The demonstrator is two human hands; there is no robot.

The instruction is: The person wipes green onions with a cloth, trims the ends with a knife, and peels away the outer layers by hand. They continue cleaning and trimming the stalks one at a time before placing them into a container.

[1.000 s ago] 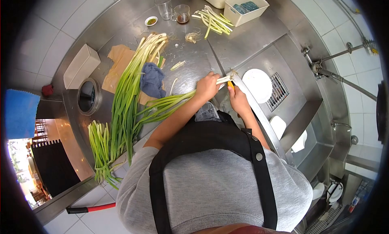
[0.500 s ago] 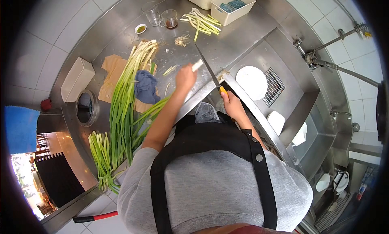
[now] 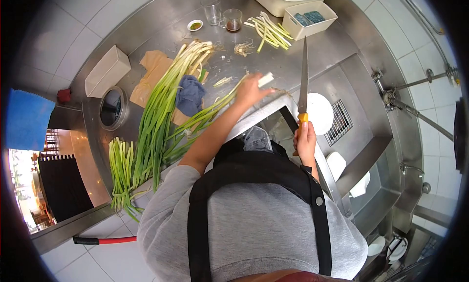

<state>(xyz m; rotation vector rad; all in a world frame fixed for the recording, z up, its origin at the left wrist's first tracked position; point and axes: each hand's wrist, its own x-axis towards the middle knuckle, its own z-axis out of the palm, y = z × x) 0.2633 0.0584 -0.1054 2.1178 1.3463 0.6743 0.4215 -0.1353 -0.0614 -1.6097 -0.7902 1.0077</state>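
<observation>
Across the worktop the green-onion heap lies left, the left hand grips a thinner bunch, and the right hand clasps the knife, now swung point-far, clear of those stalks, so cutting pauses!

No words, brands or numbers can be read here. No label or sign is legible either.
</observation>
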